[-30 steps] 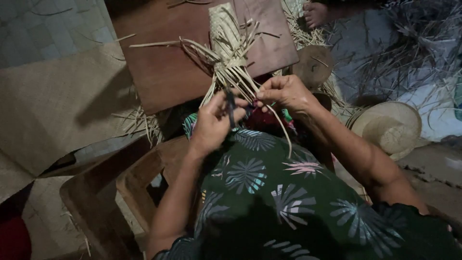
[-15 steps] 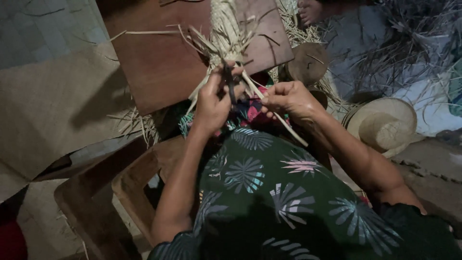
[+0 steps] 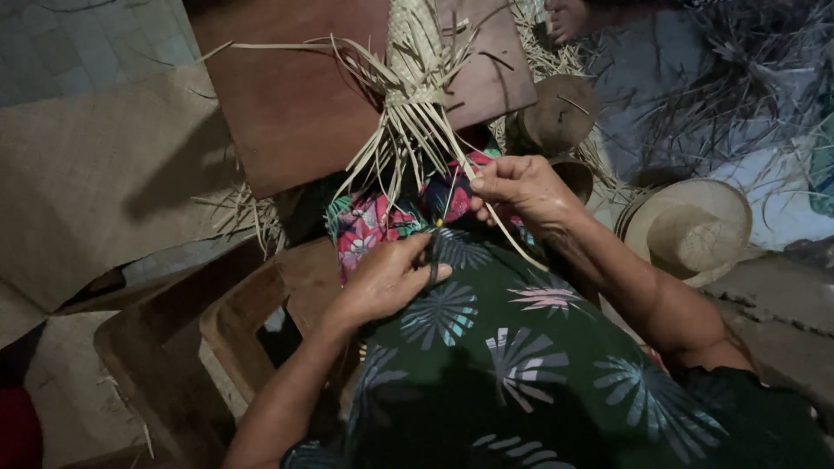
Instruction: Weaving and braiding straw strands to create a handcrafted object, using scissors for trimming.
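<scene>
A partly woven straw piece (image 3: 412, 52) lies on a brown wooden board (image 3: 295, 104), its loose strips (image 3: 408, 143) fanning down toward my lap. My right hand (image 3: 521, 189) pinches one long pale strip (image 3: 502, 233) that runs down across my wrist. My left hand (image 3: 389, 280) rests lower on my green flowered dress, fingers closed around a small dark tool (image 3: 433, 260) with a yellowish tip. The two hands are apart, both below the loose strips.
A woven straw hat (image 3: 691, 230) lies at the right, brown bowl-shaped forms (image 3: 556, 113) beside the board. Burlap-like mats (image 3: 95, 182) cover the floor at left. A wooden stool frame (image 3: 191, 347) stands below left. Loose dry straw (image 3: 738, 95) is piled at upper right.
Both hands have come down from the loose strips toward my lap. The left hand has dropped lowest. The right hand still holds one strip, pulled out longer.
</scene>
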